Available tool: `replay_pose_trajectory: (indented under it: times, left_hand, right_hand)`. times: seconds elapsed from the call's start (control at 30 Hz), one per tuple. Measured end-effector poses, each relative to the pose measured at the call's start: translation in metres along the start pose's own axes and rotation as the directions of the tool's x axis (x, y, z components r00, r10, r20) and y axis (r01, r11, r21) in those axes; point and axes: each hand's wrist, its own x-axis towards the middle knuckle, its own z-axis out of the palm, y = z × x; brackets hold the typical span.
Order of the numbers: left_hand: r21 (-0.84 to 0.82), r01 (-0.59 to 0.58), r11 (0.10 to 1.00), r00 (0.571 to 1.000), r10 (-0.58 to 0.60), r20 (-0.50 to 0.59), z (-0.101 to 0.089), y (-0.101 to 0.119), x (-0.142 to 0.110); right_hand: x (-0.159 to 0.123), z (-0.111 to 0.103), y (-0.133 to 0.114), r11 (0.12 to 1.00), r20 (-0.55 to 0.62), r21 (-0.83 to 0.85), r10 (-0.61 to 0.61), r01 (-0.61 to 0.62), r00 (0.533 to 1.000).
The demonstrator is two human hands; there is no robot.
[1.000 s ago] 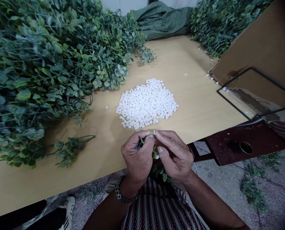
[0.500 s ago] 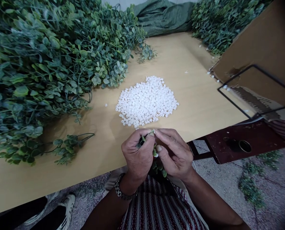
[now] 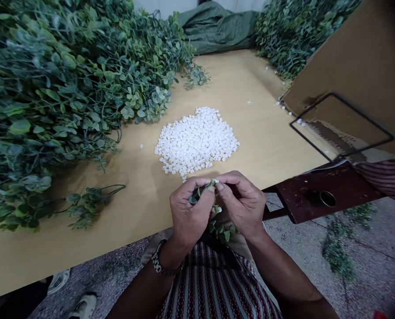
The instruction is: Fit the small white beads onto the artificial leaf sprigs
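My left hand [image 3: 191,212] pinches an artificial leafy sprig [image 3: 221,230] near a tip, its green leaves showing between and below my hands. Thumb and forefinger of my right hand [image 3: 244,204] are closed on a small white piece [image 3: 215,180] at that tip, touching the fingers of my left hand. A second white bit shows lower on the sprig. Just beyond my hands, a heap of small white pieces [image 3: 197,141] lies on the table [image 3: 144,190]. The sprig's stem is partly hidden by my fingers.
A large mound of artificial greenery [image 3: 67,79] covers the table's left side, with a loose sprig [image 3: 91,201] before it. More greenery [image 3: 287,40] and a green cloth [image 3: 220,29] lie behind. At right are a cardboard piece [image 3: 357,71], a black wire frame [image 3: 360,115] and a dark red stool [image 3: 303,199].
My right thumb has risen from lower on the sprig to its tip, against the forefinger. More of the leaves between my hands now shows. The whole view has shifted slightly.
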Motion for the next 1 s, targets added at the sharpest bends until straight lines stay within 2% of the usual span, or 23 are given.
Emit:
replay_pose_trajectory:
  times: [0.3,0.47,0.7,0.93,1.0]
  left_hand:
    - [0.048,0.042,0.998,0.998,-0.040,-0.051,0.003,0.000,0.002]
    - [0.114,-0.042,0.993,0.997,0.048,-0.057,0.002,-0.002,0.003]
    - [0.163,-0.082,0.983,0.994,0.092,-0.055,0.003,-0.002,0.002]
    - [0.210,-0.138,0.968,0.989,0.146,-0.019,0.003,-0.003,0.002]
    - [0.209,-0.135,0.968,0.989,0.144,-0.028,0.003,-0.003,0.002]
  right_hand:
    - [-0.001,-0.002,0.002,0.999,0.023,-0.036,0.007,-0.006,1.000]
    - [0.002,-0.007,0.003,0.987,0.086,-0.124,-0.095,0.106,0.992]
    - [0.009,-0.013,0.002,0.923,0.200,-0.244,-0.254,0.299,0.946]
    - [0.015,-0.018,0.006,0.868,0.286,-0.236,-0.367,0.436,0.885]
    - [0.016,-0.018,0.005,0.862,0.283,-0.237,-0.380,0.448,0.880]
